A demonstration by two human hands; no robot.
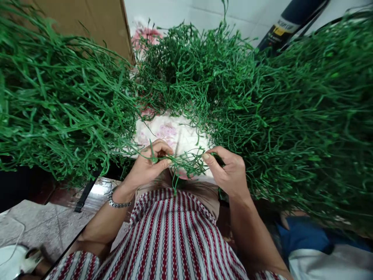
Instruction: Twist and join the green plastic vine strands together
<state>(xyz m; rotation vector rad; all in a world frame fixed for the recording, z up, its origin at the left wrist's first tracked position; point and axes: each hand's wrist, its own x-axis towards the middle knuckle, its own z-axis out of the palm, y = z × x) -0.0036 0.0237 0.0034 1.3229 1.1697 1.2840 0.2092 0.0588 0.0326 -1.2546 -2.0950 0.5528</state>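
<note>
Nearest, toward six o'clock, the left hand [151, 159] pinches a small bunch of green stems [189, 161] over the bench [163, 132]; the right hand [227, 167] grasps its other end, probably to spread the tangle. Beyond, the left heap [58, 105] lies at ten o'clock, the right heap [305, 116] at two, the middle heap [204, 62] at twelve, seemingly ringed for easy reach. Farther, a cardboard box [96, 23] stands at eleven, perhaps as a backstop.
</note>
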